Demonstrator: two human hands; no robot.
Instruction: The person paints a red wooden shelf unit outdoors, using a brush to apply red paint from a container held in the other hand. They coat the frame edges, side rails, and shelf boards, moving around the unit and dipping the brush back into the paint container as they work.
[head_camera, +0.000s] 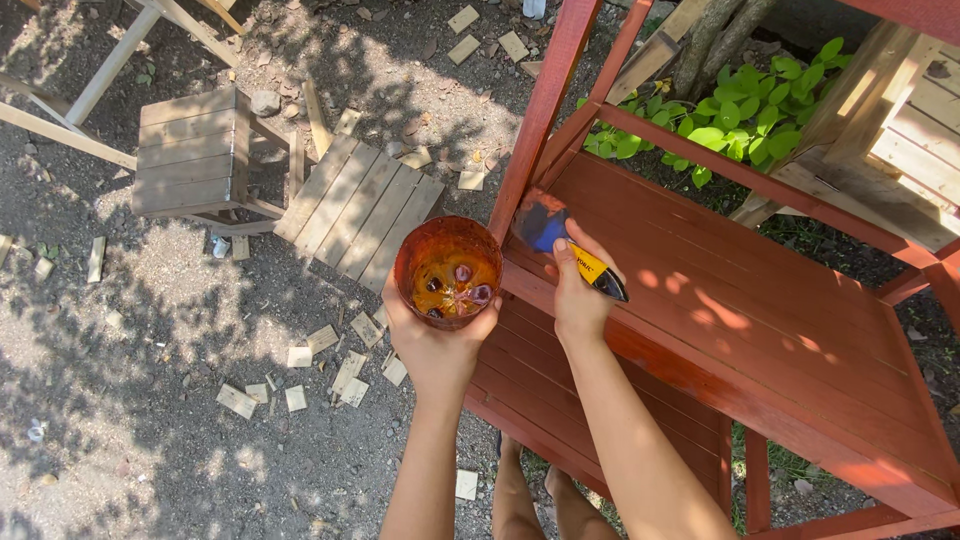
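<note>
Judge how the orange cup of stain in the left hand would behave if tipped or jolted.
The cup is open-topped with liquid low inside, so a jolt would probably slosh it and a tilt spill it. It looks like thin plastic, likely light and squeezable. The left hand cups it from below, and its wet-looking walls may be slippery.

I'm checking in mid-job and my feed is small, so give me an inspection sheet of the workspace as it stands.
Surface: red-stained slatted wooden shelf unit, coated and sunlit.
Job's things: round orange-stained plastic cup holding amber liquid; paintbrush with a yellow and black handle, bristles at the red upright post.
Clutter: small wood offcuts scattered on the gravel ground.
Hands: left hand cups the container from below; right hand has its fingers wrapped round the brush handle.
Cables: nothing seen.
Surroundings: unpainted slatted wooden panels, green leafy plant, bare feet below.
</note>
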